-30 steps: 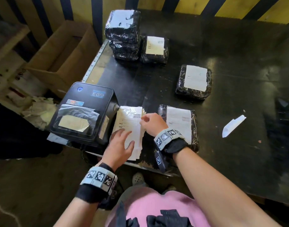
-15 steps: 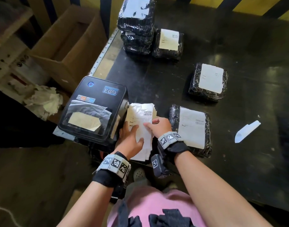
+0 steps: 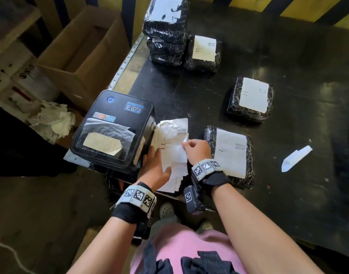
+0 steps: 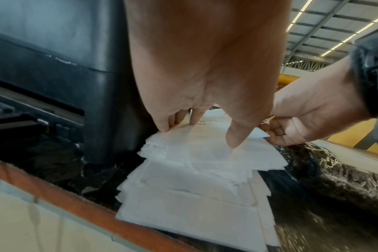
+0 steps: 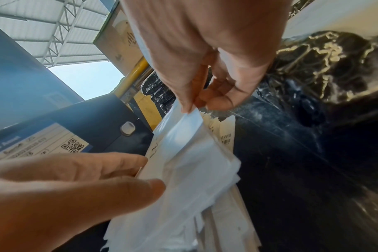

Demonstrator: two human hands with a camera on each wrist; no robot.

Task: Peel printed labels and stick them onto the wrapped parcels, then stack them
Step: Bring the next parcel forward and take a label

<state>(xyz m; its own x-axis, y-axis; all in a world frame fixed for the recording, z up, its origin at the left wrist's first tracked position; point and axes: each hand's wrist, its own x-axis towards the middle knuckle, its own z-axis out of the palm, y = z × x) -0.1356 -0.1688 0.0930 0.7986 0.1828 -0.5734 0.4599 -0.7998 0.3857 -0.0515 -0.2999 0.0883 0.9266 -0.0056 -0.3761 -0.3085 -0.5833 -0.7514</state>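
A loose pile of white printed labels (image 3: 172, 147) (image 4: 196, 170) (image 5: 190, 170) lies at the table's near edge, right of the black label printer (image 3: 114, 127). My left hand (image 3: 155, 165) (image 4: 196, 126) presses flat on the pile with straight fingers. My right hand (image 3: 196, 149) (image 5: 196, 104) pinches the top label's right edge and lifts it. A black wrapped parcel (image 3: 230, 155) with a label lies just right of my right hand. Two more labelled parcels (image 3: 250, 98) (image 3: 204, 52) lie farther back, beside a stack of parcels (image 3: 166, 30).
A torn white backing strip (image 3: 296, 158) lies on the black table (image 3: 308, 194) at the right. An open cardboard box (image 3: 84, 54) and crumpled paper (image 3: 51, 120) sit on the floor to the left of the table.
My left hand has slid forward and settled flat on the label pile. My right hand has taken the top label's edge and begun lifting it. The head view has moved closer.
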